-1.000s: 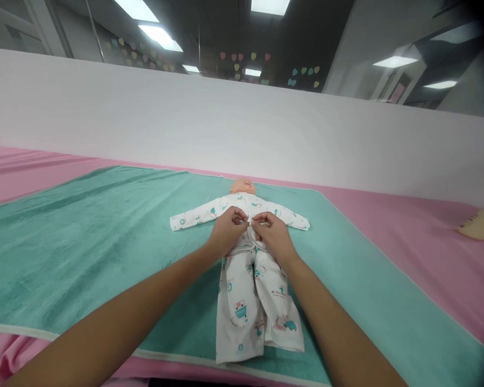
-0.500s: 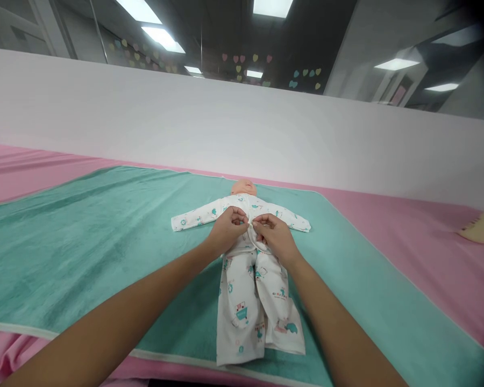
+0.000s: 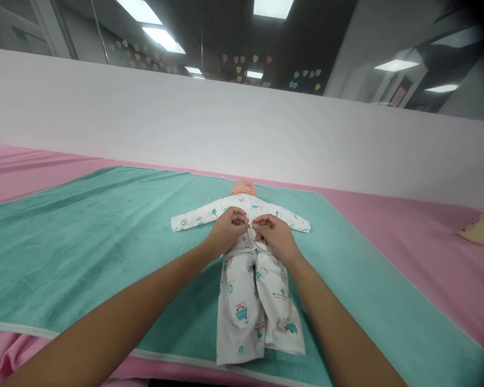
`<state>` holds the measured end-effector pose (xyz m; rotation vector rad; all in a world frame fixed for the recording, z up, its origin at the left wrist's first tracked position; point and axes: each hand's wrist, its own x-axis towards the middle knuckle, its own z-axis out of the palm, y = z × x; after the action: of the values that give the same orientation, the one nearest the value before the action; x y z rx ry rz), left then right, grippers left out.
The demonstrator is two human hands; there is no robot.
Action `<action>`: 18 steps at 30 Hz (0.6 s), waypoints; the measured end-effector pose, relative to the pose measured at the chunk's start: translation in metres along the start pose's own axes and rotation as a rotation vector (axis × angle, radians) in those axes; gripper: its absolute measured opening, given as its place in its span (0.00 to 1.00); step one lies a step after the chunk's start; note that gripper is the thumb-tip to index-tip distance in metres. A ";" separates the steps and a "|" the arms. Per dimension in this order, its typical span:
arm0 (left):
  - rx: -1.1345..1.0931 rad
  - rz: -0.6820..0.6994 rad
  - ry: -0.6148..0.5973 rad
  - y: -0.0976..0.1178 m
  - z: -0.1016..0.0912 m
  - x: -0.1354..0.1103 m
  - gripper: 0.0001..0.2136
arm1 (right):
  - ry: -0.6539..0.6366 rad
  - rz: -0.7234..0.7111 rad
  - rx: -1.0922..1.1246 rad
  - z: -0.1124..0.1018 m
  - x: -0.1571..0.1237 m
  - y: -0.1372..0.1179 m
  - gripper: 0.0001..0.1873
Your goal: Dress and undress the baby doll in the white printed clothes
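Fingers on the doll's printed shirt

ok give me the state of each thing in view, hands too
doll, lying, dressed
top, on the doll, sleeves spread
trousers, legs slightly apart
left hand, pinching the top's front
right hand, pinching the top's front
green cloth, spread out, creased
pink cloth, under the green cloth
lights, on

Left hand bare; right hand bare; forearms bare, slender, tapering
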<state>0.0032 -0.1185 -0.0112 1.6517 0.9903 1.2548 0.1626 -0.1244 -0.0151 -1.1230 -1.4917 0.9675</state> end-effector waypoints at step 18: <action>0.319 0.135 -0.042 0.001 -0.002 -0.004 0.08 | 0.008 0.003 0.013 0.001 -0.002 -0.001 0.13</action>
<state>0.0008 -0.1222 -0.0118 2.0106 1.1123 1.1894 0.1617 -0.1267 -0.0153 -1.1187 -1.4755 0.9721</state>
